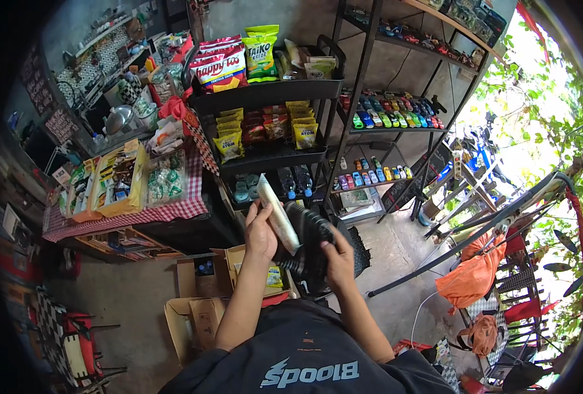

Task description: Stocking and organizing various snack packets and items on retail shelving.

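My left hand (261,234) grips a long, slim packet (277,214) in clear and whitish wrapping, tilted with its upper end towards the cart. In my right hand (339,258) is a black bag (303,234) that looks like striped plastic; its far side and contents are hidden. The packet lies against the bag's left side, and I cannot tell whether it is partly inside. Just beyond both hands stands a black tiered cart (271,92) with snack bags on its upper tiers and bottles low down. Below my left forearm, an open cardboard box (237,263) holds a yellow snack packet (274,277).
At left, a table with a red checkered cloth (124,222) carries a yellow tray (146,165) of sachets. A black shelf rack (404,130) with toy cars stands right of the cart. More cardboard boxes (178,315) sit near my waist. A dark hose (434,261) curves at right.
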### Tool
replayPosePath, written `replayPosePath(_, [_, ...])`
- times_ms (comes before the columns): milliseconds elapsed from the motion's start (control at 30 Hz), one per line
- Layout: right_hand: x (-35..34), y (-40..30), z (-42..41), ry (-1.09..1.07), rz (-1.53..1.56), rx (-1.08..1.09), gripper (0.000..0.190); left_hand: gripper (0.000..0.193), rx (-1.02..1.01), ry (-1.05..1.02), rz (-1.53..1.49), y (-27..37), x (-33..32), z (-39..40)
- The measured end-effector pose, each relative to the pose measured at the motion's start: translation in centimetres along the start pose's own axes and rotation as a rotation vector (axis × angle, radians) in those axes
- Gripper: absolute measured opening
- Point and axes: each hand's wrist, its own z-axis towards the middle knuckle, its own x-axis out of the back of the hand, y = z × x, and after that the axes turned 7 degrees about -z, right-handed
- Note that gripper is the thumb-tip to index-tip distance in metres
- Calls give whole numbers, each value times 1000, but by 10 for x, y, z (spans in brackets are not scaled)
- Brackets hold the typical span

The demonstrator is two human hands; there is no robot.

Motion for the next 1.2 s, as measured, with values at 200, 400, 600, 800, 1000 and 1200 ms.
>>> replayPosePath(200, [17, -37, 38, 59, -82, 227, 48, 31, 175, -116, 132, -15, -20, -16])
replayPosePath(400, [4, -46, 64, -186, -567, 696, 54, 35, -140, -17, 327, -49, -37, -33])
replayPosePath(600, [11, -28, 63, -293, -759, 800, 54, 37, -72, -21, -6, -46, -35, -31])
replayPosePath(800, [36, -9, 40, -316, -687, 718, 55, 49, -137, 97, 139, -43, -68, -26])
replayPosePath(1000, [82, 17, 30, -371, -621, 595, 55, 51, -286, 41, 243, -59, -65, -8])
replayPosePath(1200, [136, 92, 52, -212, -322, 101, 42, 47, -300, 54, 327, -74, -76, -13])
